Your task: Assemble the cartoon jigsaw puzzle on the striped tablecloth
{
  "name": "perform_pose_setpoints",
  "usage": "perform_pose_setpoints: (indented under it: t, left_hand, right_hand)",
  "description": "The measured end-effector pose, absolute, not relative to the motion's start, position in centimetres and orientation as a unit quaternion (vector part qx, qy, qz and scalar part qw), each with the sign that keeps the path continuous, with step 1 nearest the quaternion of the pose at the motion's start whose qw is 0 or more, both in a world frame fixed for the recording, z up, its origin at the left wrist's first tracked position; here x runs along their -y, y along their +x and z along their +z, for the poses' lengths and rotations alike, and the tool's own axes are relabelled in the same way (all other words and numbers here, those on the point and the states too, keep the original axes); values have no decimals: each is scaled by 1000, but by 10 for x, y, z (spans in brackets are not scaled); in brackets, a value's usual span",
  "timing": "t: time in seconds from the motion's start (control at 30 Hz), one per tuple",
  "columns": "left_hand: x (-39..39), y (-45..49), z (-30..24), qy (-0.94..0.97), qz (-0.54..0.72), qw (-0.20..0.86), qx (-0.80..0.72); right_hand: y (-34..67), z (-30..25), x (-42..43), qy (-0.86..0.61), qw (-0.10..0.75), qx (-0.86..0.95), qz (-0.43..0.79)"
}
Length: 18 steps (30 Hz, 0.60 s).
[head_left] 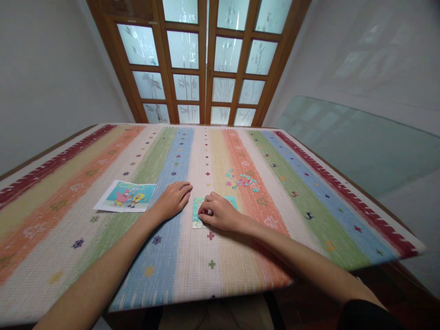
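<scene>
A small, partly assembled jigsaw puzzle (198, 224) in teal tones lies near the middle of the table. My right hand (220, 211) covers much of it, fingers bent into a pinch over its left half. What those fingertips hold, if anything, is too small and hidden to name. Just left of the puzzle, my left hand (174, 198) rests on the cloth, fingers stretched out and holding nothing. Loose puzzle pieces (244, 181), teal and pink, lie scattered beyond the right hand. A creased picture sheet (129, 197) with cartoon figures lies left of my left hand.
A striped tablecloth (192, 266) covers the wide table, its front edge close to my body. Wooden doors with glass panes (185, 55) stand behind the far edge. A pale glass panel (360, 142) leans along the wall at right.
</scene>
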<state>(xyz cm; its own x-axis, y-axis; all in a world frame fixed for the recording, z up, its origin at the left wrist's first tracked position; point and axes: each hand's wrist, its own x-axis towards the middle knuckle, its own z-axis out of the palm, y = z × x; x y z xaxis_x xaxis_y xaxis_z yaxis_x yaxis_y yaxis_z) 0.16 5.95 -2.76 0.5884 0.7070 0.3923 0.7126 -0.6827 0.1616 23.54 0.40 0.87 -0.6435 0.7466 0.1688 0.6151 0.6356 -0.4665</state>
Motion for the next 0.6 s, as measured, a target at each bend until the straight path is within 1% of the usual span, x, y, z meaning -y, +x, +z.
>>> perform_pose_setpoints:
  t: [0.27, 0.47, 0.6]
  left_hand:
    - [-60, 1, -28, -890, -229, -6, 394]
    - [-59, 0, -27, -893, -218, -3, 394]
    - [-60, 0, -28, -892, -221, -7, 393]
  right_hand:
    - [241, 12, -11, -396, 209, 880, 155]
    - [278, 15, -39, -463, 217, 855, 83]
    - [313, 14, -55, -509, 219, 829, 77]
